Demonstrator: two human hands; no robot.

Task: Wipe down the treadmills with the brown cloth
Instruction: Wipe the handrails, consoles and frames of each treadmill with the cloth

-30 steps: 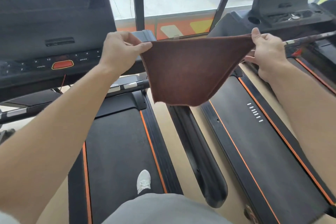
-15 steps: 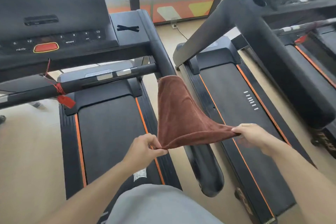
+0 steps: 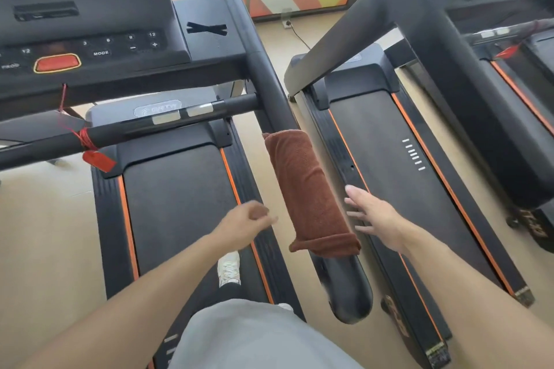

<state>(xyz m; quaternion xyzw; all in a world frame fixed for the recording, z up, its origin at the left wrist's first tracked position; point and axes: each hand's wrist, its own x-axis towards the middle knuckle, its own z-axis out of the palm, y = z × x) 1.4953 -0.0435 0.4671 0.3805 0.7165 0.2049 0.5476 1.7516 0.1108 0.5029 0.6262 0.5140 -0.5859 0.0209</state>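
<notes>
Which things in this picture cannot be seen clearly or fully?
- Left hand, head view: blurred by motion, so its finger pose is unclear.
- Handrail, head view: its middle is covered by the brown cloth draped over it.
- Console, head view: cut off by the top and left edges.
- Right hand: fingers slightly blurred.

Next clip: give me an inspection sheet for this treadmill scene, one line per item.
Surface: black treadmill belt, a white shoe on it.
Job's things: brown cloth draped over the side handrail.
Clutter: red tag tied to the front bar.
Hands: left hand blurred, grip unclear; right hand open; neither holds the cloth.
Cables: black cord from a floor socket.
Surroundings: second treadmill, window wall.
</notes>
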